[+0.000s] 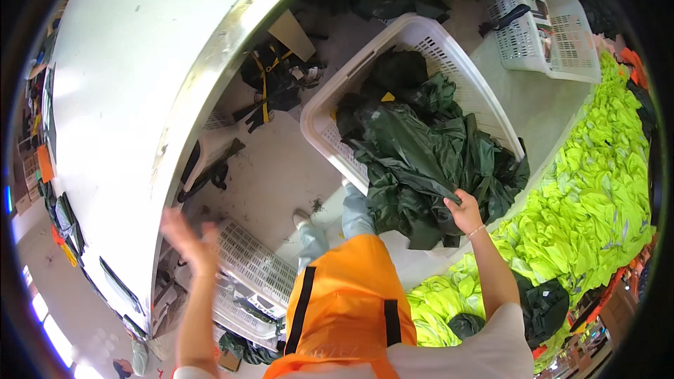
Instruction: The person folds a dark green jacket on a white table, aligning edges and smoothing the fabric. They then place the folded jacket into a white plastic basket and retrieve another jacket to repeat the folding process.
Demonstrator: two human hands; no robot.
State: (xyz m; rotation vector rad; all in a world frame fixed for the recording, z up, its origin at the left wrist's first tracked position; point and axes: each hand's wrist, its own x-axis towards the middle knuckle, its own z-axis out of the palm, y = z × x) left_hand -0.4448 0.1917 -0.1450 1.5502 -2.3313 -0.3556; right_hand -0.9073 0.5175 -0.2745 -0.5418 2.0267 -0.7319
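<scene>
My right hand (464,212) is closed on a fold of dark green fabric (414,147), which looks like a thin, crinkled garment. The fabric spills over the near rim of a white plastic basket (411,24), with more dark cloth bunched inside; a small yellow patch shows on it. My left hand (189,240) is raised at the left, next to the edge of a white table (133,98). It is somewhat blurred, but its thumb and fingers are apart and nothing shows in them.
Bright yellow-green garments (597,182) are heaped along the right. Another white basket (547,28) stands at the far right. White crates (256,260) are at the lower left, beside my legs. Black straps with yellow strips (265,84) lie on the floor beyond the table edge.
</scene>
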